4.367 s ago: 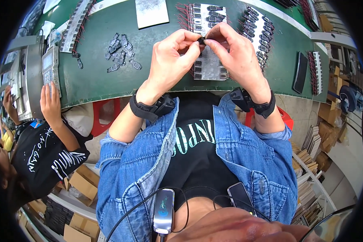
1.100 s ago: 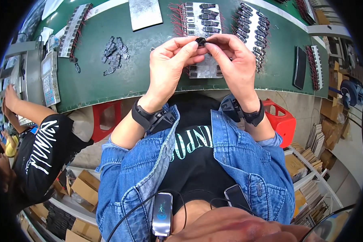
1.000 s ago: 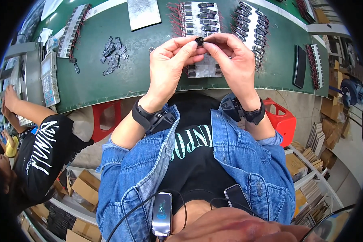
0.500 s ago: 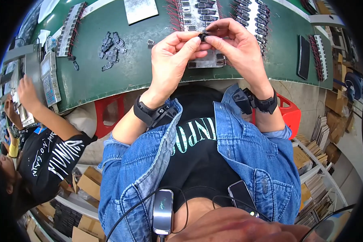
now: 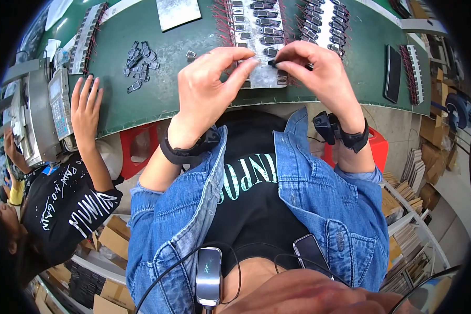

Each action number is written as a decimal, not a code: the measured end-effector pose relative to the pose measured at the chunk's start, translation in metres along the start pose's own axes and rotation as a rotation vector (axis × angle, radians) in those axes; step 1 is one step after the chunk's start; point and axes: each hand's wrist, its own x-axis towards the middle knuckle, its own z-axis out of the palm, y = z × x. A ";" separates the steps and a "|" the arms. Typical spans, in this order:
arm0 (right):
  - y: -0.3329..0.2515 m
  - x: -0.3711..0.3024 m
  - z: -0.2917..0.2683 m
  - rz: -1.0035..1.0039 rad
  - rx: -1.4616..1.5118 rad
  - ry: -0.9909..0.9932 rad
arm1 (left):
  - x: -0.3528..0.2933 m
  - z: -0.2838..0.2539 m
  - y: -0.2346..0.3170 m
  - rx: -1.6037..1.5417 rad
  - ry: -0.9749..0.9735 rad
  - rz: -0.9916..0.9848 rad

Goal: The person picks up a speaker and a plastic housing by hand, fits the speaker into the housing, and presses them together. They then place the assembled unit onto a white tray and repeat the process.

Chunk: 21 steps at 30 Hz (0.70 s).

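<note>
Left of both hands, one jumbled pile of black parts [image 5: 140,65], too overlapped to count, lies on the green table [image 5: 159,94]; one loose part [image 5: 191,54] sits just beside the left hand [image 5: 204,86], thumb and forefinger slightly apart, visibly empty. One small black piece [image 5: 271,63] is pinched at the right hand's [image 5: 325,72] fingertips, over one of two parts-laden plates [image 5: 262,76].

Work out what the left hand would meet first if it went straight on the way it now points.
Probably the small black part held in the right hand, across the gap from the left hand, though depth is unclear.
</note>
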 end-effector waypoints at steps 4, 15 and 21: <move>0.014 0.003 0.011 -0.202 -0.286 0.082 | 0.001 0.008 -0.010 0.298 0.087 0.364; 0.014 -0.012 0.009 -0.246 -0.317 0.348 | 0.008 0.022 -0.005 0.475 -0.051 0.529; 0.008 -0.023 0.013 -0.358 -0.420 0.266 | 0.014 0.023 -0.007 0.458 -0.056 0.497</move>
